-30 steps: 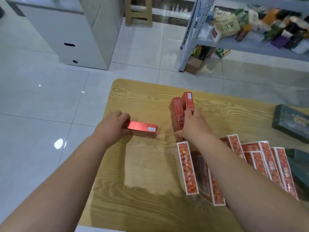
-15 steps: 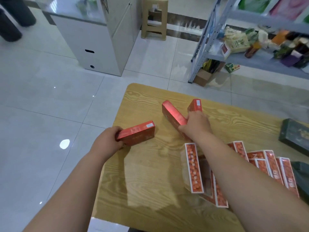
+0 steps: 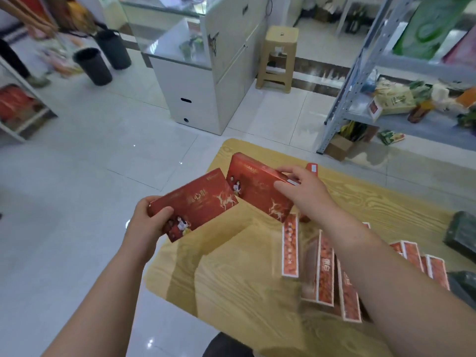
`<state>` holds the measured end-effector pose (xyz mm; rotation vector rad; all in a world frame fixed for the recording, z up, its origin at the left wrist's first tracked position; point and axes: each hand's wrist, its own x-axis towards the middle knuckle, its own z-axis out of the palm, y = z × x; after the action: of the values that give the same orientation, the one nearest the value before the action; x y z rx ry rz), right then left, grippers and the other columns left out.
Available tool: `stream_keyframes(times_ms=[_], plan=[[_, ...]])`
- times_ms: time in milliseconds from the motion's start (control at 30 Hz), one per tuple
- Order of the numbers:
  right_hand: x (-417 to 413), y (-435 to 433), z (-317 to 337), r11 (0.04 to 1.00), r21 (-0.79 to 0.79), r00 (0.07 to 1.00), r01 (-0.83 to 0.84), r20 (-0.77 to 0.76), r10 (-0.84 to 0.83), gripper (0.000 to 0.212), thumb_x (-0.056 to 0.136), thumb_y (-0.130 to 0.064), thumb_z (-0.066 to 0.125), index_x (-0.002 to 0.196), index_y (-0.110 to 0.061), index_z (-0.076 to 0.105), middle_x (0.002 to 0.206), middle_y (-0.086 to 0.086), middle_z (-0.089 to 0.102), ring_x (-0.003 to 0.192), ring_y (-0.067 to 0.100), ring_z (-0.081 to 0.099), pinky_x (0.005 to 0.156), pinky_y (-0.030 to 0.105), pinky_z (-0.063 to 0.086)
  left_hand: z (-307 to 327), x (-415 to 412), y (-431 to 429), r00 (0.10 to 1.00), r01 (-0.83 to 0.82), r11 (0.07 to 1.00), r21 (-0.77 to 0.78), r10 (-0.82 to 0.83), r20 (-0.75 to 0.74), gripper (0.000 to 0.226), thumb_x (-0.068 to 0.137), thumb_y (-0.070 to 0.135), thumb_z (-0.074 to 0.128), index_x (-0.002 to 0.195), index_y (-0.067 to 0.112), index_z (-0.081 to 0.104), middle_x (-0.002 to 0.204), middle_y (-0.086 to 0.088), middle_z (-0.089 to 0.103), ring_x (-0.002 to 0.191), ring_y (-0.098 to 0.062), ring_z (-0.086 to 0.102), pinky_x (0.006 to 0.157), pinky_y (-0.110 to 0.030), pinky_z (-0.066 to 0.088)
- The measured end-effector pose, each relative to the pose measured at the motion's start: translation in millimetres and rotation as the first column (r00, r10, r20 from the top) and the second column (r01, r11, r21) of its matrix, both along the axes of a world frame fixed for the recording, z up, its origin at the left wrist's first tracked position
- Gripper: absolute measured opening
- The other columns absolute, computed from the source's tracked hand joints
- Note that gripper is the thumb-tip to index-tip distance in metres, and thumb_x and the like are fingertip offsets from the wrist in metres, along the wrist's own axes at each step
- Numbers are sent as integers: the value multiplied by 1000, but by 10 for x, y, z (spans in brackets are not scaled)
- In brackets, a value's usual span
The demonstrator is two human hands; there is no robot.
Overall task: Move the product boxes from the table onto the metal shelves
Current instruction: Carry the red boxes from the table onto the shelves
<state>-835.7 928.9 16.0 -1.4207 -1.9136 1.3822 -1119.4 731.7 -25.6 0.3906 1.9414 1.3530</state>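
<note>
Left hand: The left hand (image 3: 150,224) sat at centre left of the head view. It gripped the lower-left end of the left red box (image 3: 198,204), with the thumb laid over the printed face and the other fingers curled out of sight beneath.
Left red box: It was held above the left edge of the wooden table (image 3: 231,284), tilted up to the right, face to the camera. Its upper-right corner met the other held box; whether they touched could not be told.
Right hand: The right hand (image 3: 302,193), at centre frame, pinched the right end of the right red box (image 3: 257,188). The fingers lay along its top edge and the thumb on its face.
Right red box: It was lifted clear of the table, sloping down to the right.
Upright red box: The upright red box (image 3: 311,168) stood just behind the right hand, a white label on its top end.
Row of boxes: The row of boxes (image 3: 290,249) stood on the table at lower right, showing orange patterned sides with white borders.
Writing: Both held faces carried gold deer, small picture figures and gold characters too blurred to read. The white characters on the row were also illegible.
Metal shelves: The metal shelves (image 3: 358,73) stood at upper right, loaded with mixed packets.
Surroundings: Dark green boxes (image 3: 461,231) lay at the table's right edge. A beige stool (image 3: 279,55), a glass-topped counter (image 3: 195,94) and black bins (image 3: 92,67) filled the upper frame.
</note>
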Motion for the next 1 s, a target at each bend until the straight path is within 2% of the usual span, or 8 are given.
stream_keyframes(times_ms=[167, 300, 367, 500, 567, 700, 867, 1000], plan=[[453, -431, -61, 985, -62, 985, -160, -75, 156, 43, 83, -12, 75, 117, -30, 57, 105, -5, 66, 86, 14, 69, 70, 24, 54, 55, 534, -795, 991, -133, 991, -4, 133, 0, 42, 70, 30, 65, 112, 26, 61, 100, -5, 75, 91, -27, 73, 81, -48, 56], [759, -839, -246, 971, -185, 973, -150, -202, 112, 47, 72, -37, 86, 110, -25, 61, 109, 3, 75, 98, 24, 73, 87, 43, 59, -31, 1039, -1599, 960, -276, 961, -29, 276, 32, 39, 79, 29, 61, 117, 21, 62, 106, -6, 74, 93, -26, 74, 81, -47, 58], [799, -1038, -317, 955, -202, 964, -215, -201, 175, 51, 68, -53, 82, 110, -30, 66, 111, -1, 75, 100, 18, 72, 90, 39, 57, -50, 1289, -1980, 931, -360, 932, -34, 361, 46, 27, 90, 21, 57, 116, 18, 63, 106, -8, 74, 92, -27, 73, 77, -42, 58], [711, -1466, -338, 925, -213, 944, -313, -178, 279, 20, 95, -37, 68, 107, -21, 67, 102, -1, 74, 80, 3, 70, 68, 19, 54, -78, 1644, -2732, 872, -484, 870, -95, 488, 34, 22, 89, 22, 54, 109, 22, 64, 105, -8, 73, 89, -26, 73, 79, -46, 59], [606, -1706, -389, 895, -274, 934, -352, -174, 314, 24, 93, -41, 69, 105, -21, 71, 101, 5, 77, 85, 16, 74, 80, 31, 60, -76, 1781, -3104, 839, -538, 835, -113, 544, 29, 21, 90, 21, 53, 108, 21, 64, 104, -9, 73, 87, -25, 73, 82, -47, 57], [264, -2276, -432, 843, -315, 900, -436, -167, 403, 23, 91, -43, 67, 105, -25, 72, 103, 3, 77, 95, 27, 75, 89, 52, 59, -43, 2002, -3783, 733, -672, 735, -93, 678, 53, 18, 95, 15, 49, 102, 21, 63, 98, -7, 71, 80, -20, 69, 75, -39, 55], [-303, -3127, -369, 752, -290, 804, -591, -148, 575, 33, 86, -50, 64, 105, -23, 72, 104, 4, 76, 96, 27, 73, 87, 49, 60, 12, 2146, -4733, 567, -817, 573, -61, 819, 89, 19, 96, 10, 47, 98, 21, 62, 89, -3, 68, 69, -13, 65, 62, -29, 51], [-794, -4016, -359, 663, -302, 722, -685, -156, 674, 30, 87, -46, 64, 103, -22, 71, 106, 6, 75, 92, 24, 72, 75, 40, 58, 140, 2255, -5527, 440, -896, 442, -46, 897, 51, 19, 95, 9, 47, 93, 22, 61, 87, -3, 65, 72, -13, 63, 66, -29, 50]])
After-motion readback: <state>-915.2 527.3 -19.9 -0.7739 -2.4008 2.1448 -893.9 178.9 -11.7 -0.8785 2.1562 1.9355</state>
